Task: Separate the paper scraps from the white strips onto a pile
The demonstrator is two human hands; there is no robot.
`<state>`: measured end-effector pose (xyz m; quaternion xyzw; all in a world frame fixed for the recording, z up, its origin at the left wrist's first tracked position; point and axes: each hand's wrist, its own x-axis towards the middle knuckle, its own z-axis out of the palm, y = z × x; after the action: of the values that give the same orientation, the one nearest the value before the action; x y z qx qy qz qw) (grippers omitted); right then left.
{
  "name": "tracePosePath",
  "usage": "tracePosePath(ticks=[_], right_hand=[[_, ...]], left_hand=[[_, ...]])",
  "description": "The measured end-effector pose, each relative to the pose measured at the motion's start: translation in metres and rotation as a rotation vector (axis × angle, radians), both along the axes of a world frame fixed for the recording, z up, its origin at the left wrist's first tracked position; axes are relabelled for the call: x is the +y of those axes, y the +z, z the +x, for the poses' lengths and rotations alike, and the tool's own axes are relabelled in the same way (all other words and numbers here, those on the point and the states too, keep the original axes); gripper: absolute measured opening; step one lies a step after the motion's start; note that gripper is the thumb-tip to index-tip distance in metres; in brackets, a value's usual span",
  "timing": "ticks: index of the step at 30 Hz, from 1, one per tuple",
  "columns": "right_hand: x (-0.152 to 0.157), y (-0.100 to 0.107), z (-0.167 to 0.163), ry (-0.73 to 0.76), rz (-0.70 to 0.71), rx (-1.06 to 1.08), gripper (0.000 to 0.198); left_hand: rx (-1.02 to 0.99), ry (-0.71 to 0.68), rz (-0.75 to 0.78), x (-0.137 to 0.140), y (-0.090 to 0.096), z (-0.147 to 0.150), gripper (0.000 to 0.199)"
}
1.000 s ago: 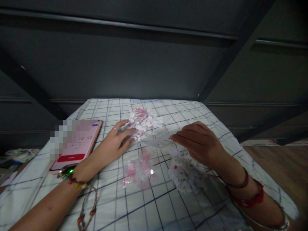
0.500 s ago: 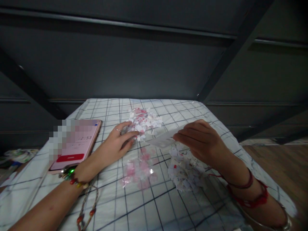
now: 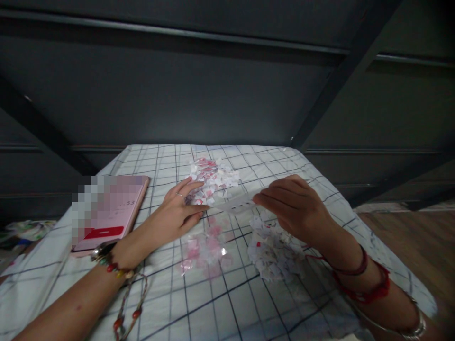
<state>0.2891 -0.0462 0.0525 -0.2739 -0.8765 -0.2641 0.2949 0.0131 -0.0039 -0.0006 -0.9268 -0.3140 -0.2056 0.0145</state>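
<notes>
My right hand [image 3: 298, 208] pinches the right end of a thin, whitish strip [image 3: 236, 203] with a row of short dark dashes. At its left end, the thumb and forefinger of my left hand [image 3: 179, 208] are closed together on the tip, while the other fingers reach over a pile of white and pink paper bits [image 3: 216, 177]. Below the strip lie several clear and pink plastic squares [image 3: 209, 248]. A second heap of whitish scraps [image 3: 273, 253] sits under my right hand.
A pink phone [image 3: 113, 208], partly pixelated, lies left of my left forearm. White grid-patterned cloth [image 3: 213, 317] covers the surface. A dark panelled wall [image 3: 185, 94] stands behind it, and wooden floor [image 3: 398, 241] shows at the right.
My left thumb and forefinger have moved slightly right and down to the strip's left end. The strip now lies flatter, its dark dashes showing. My right hand has shifted slightly left.
</notes>
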Motion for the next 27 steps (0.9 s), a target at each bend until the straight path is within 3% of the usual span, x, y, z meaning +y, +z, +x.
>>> tracePosePath(ticks=[9, 18, 27], right_hand=[[0.001, -0.002, -0.001, -0.003, 0.015, 0.027, 0.027], [0.005, -0.003, 0.000, -0.004, 0.019, 0.013, 0.024], [0.004, -0.001, 0.002, -0.010, 0.015, 0.007, 0.025]], left_hand=[[-0.063, 0.027, -0.055, -0.003, 0.007, 0.000, 0.029], [-0.025, -0.099, -0.004, -0.002, 0.008, -0.002, 0.026], [-0.108, 0.063, 0.004, -0.002, 0.011, -0.004, 0.029]])
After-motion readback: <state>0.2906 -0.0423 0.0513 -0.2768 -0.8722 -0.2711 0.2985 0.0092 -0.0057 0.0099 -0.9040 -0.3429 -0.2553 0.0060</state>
